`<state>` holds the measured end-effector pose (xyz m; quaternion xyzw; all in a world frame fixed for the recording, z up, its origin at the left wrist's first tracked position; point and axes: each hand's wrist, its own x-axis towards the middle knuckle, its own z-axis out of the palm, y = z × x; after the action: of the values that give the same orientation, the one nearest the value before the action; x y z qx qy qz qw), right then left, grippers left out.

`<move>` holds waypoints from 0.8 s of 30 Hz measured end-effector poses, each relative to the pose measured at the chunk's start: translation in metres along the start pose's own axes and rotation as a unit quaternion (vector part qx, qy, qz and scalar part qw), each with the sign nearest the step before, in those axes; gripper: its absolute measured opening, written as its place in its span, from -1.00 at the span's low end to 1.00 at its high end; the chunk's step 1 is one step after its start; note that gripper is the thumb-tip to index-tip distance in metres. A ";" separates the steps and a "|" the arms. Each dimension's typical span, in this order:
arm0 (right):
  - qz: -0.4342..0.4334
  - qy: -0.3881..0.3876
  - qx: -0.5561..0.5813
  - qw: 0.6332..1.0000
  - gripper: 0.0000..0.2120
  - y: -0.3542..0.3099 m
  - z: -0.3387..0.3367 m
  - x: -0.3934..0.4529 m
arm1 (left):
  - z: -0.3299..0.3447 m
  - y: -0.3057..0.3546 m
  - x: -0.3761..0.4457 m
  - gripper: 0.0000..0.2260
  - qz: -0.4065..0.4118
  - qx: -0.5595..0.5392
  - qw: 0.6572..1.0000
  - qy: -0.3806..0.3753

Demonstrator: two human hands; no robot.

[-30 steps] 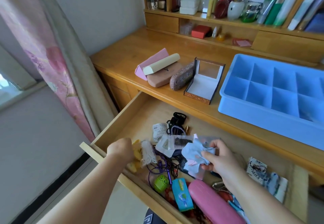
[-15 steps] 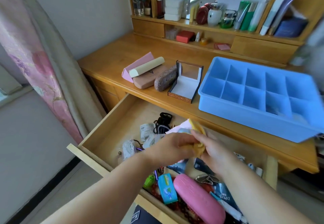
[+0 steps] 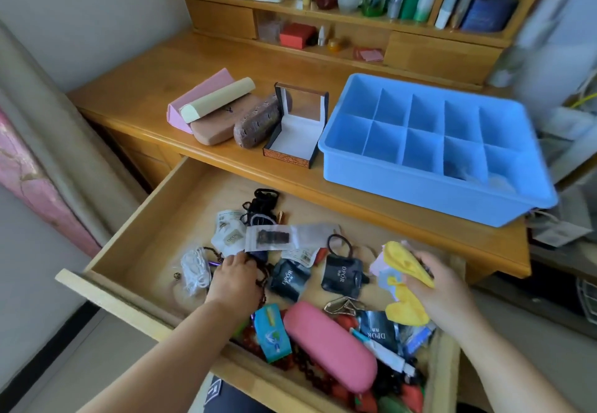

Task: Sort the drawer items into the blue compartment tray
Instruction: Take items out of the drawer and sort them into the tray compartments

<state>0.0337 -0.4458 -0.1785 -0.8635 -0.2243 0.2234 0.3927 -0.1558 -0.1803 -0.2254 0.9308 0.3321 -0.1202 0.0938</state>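
Observation:
The open wooden drawer holds a jumble of small items: a pink case, dark DPOR pouches, a clear packet, white cord, black hair ties. The blue compartment tray stands on the desk above the drawer, right of centre. My right hand grips a bundle of yellow, pink and light blue cloths over the drawer's right side. My left hand reaches down into the drawer's left-middle clutter; its fingertips are curled among beads and are hidden.
On the desk left of the tray lie several glasses cases and an open box. Shelves behind hold bottles, boxes and books. A pink curtain hangs at the left. The drawer's front edge juts toward me.
My hands have parted: the right now holds the cloth bundle alone at the right, and the left has dropped to the drawer's left-middle clutter. The camera view has shifted.

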 end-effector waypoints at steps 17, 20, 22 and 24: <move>0.093 0.159 0.299 0.936 -0.75 0.037 -0.048 -0.019 | 0.027 0.085 -0.023 -0.34 0.285 -0.005 0.958 0.014; 0.093 0.151 0.318 0.931 -0.74 0.037 -0.045 -0.022 | 0.014 0.081 -0.006 -0.22 0.174 -0.112 0.978 0.038; 0.088 0.146 0.324 0.931 -0.74 0.036 -0.045 -0.022 | 0.009 0.085 -0.003 -0.17 0.120 -0.108 0.985 0.053; 0.085 0.146 0.330 0.929 -0.75 0.034 -0.047 -0.021 | 0.008 0.096 -0.012 -0.24 0.144 -0.087 0.980 0.105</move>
<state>0.0500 -0.5049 -0.1729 -0.7243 -0.0037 0.1890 0.6630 -0.1045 -0.2623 -0.2209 0.9647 0.2113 0.0221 0.1559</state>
